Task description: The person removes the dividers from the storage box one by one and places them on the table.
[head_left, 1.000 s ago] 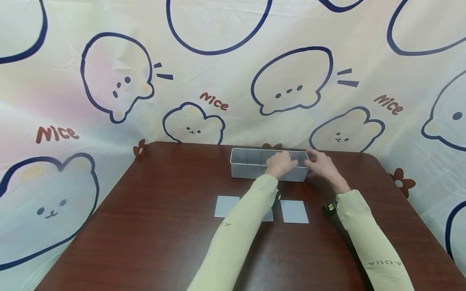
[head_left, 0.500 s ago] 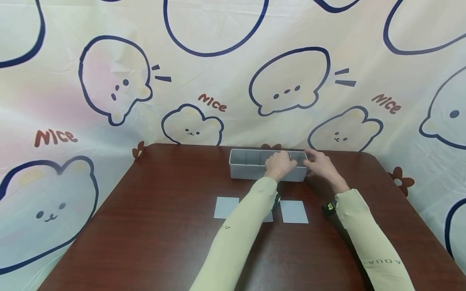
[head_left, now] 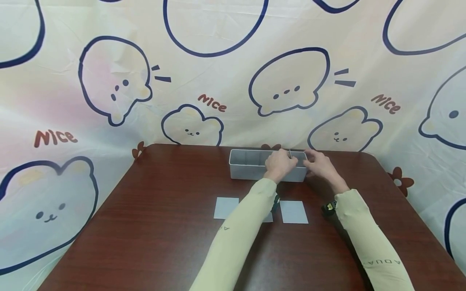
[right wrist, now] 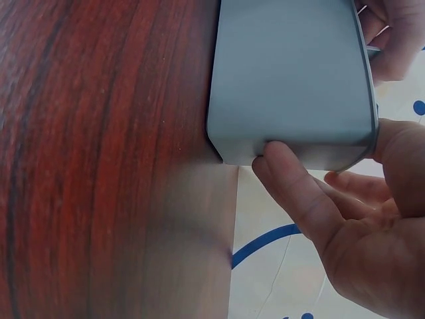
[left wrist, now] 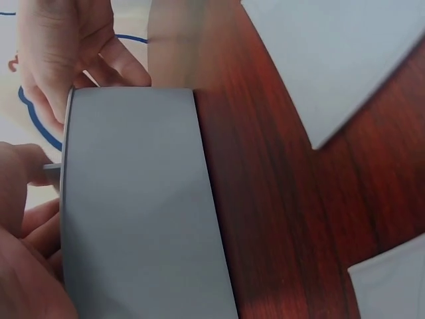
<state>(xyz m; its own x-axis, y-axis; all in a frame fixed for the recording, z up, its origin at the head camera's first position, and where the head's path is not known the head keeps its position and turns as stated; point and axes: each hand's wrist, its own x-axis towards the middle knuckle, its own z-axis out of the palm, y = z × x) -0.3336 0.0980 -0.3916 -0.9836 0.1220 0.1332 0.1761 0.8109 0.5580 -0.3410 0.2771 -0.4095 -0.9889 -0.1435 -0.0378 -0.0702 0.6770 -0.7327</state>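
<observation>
A long grey storage box (head_left: 247, 171) with an open top and inner compartments stands near the table's far edge. My left hand (head_left: 279, 162) reaches over its front wall and pinches a thin grey divider (left wrist: 52, 169), whose edge sticks up above the rim. At the box's right end, my right hand (head_left: 323, 165) holds the corner. In the right wrist view its fingertips (right wrist: 282, 156) press the outer end wall, with the thumb by the rim. The divider's lower part is hidden inside the box.
Several pale flat panels lie on the brown table (head_left: 153, 226) in front of the box: one at left (head_left: 225, 207), one at right (head_left: 294, 211), and one mostly covered by my left forearm. A cartoon-print cloth (head_left: 225, 72) hangs close behind the table.
My left hand has risen very slightly, and the divider's edge shows a little higher above the rim. The right hand stays at the box's end. The head view shifted slightly.
</observation>
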